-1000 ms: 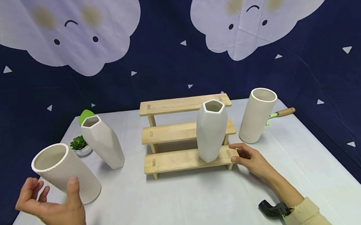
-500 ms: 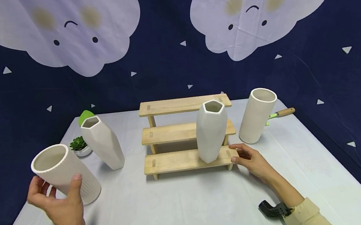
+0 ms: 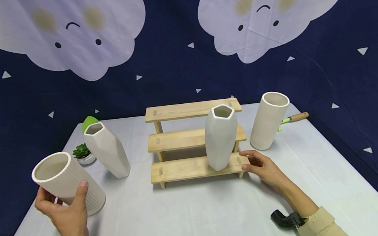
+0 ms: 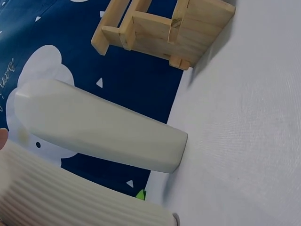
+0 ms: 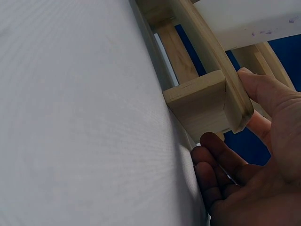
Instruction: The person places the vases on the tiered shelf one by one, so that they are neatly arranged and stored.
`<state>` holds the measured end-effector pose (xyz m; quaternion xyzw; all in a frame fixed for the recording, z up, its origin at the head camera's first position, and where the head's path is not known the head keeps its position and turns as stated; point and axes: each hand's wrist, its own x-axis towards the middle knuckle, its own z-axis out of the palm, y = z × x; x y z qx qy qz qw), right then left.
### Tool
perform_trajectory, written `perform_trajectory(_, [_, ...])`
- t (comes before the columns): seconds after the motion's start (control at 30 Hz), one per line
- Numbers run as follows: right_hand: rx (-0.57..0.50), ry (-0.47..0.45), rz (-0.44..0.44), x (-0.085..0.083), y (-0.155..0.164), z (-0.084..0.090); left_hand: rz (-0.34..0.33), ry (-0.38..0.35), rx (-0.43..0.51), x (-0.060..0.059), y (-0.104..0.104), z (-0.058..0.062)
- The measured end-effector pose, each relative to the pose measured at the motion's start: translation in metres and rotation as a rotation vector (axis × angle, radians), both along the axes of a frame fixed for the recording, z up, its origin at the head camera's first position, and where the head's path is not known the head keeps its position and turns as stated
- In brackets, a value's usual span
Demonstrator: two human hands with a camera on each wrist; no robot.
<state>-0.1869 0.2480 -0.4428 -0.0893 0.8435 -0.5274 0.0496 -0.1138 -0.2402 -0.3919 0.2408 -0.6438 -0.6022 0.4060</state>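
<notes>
Left hand [image 3: 65,217] round a ribbed cylindrical vase [image 3: 73,176]; right hand [image 3: 265,169] at a three-tier wooden stand [image 3: 181,169].
Head view: fingers and thumb clasp the vase, at the white-covered table's [image 3: 193,218] left. Left wrist: a faceted vase [image 4: 99,127] stands just beside it (a firm, level hold should spare both). Right wrist: thumb and forefinger pinch the lowest board's end; light pressure should steady it.
</notes>
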Motion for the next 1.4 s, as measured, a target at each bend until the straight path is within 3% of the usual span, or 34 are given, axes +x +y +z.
perform_trajectory(0.23, [0.000,0.008,0.001,0.0001,0.0000,-0.0003,-0.056,0.043,0.055,-0.0035,-0.0023,-0.0027])
perform_trajectory(0.5, [0.000,0.015,0.004,0.0002,0.0004,0.0004,-0.089,0.030,0.075,-0.0059,-0.0029,-0.0047])
perform_trajectory(0.73, [-0.002,0.016,0.009,0.0001,0.0008,0.0004,-0.091,-0.060,0.078,-0.0078,-0.0044,-0.0082])
perform_trajectory(1.4, [0.000,0.017,0.005,-0.0009,0.0000,0.0004,-0.079,-0.073,0.064,-0.0088,-0.0048,-0.0059])
